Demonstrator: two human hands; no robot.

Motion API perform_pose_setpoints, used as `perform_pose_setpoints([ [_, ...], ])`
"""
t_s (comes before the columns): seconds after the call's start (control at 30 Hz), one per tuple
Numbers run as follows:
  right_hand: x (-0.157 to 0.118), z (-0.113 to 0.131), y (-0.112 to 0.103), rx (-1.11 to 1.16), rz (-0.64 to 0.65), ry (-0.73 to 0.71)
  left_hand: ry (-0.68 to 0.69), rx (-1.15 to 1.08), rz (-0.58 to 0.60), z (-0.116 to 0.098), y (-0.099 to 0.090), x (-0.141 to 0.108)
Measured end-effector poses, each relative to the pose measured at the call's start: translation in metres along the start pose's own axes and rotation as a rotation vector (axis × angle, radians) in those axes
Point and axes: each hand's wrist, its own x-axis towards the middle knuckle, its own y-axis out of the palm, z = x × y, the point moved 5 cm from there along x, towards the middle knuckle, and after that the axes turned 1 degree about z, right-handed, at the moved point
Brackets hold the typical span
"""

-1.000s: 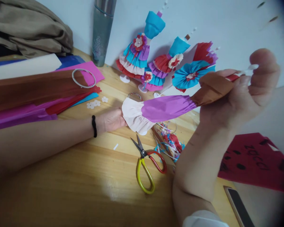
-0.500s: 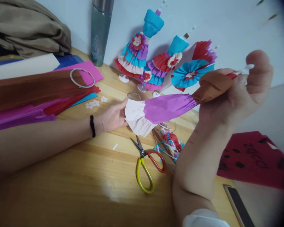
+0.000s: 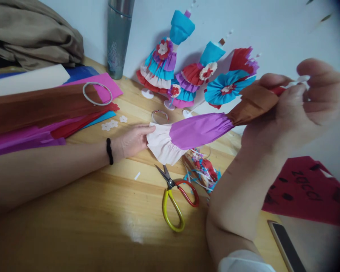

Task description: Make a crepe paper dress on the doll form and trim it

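Note:
A crepe-paper dress (image 3: 200, 130) with a brown top, a purple skirt and a ruffled white hem lies tilted in the air between my hands. My left hand (image 3: 137, 140) pinches the edge of the white hem, thumb on top. My right hand (image 3: 294, 102) is closed around the brown top end, near a red band and a white beaded tip that pokes out between the fingers. Part of the brown paper is hidden by that hand. Below the hem, scissors (image 3: 170, 184) with one yellow and one red handle lie with their blades apart on the wooden table.
Finished paper dresses (image 3: 166, 62) on small stands lean along the wall. Crepe-paper sheets (image 3: 39, 105) with a ring (image 3: 98, 93) on top lie left, near a bottle (image 3: 119, 41). Paper scraps (image 3: 204, 168), a red box (image 3: 306, 189) and a phone (image 3: 286, 245) are on the right.
My right hand has shifted slightly right and its outer fingers have opened a little. My left hand's thumb now lies over the hem's edge. The dress stays held between both hands.

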Motion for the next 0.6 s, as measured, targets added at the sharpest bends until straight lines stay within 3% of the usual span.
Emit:
perform_pose_setpoints([
  [0.27,-0.003,0.005,-0.003,-0.009,-0.057,-0.013,0.036,0.143,-0.043,-0.036,0.011,0.008],
  [0.4,-0.007,0.015,-0.001,-0.033,-0.113,0.033,0.051,0.204,-0.057,-0.052,0.006,0.011],
  [0.5,-0.016,0.041,0.001,-0.101,-0.125,0.116,0.067,0.248,-0.066,-0.06,0.001,0.01],
  [0.6,-0.043,0.083,-0.004,-0.299,-0.094,0.188,0.093,0.274,-0.045,-0.064,0.0,0.009],
])
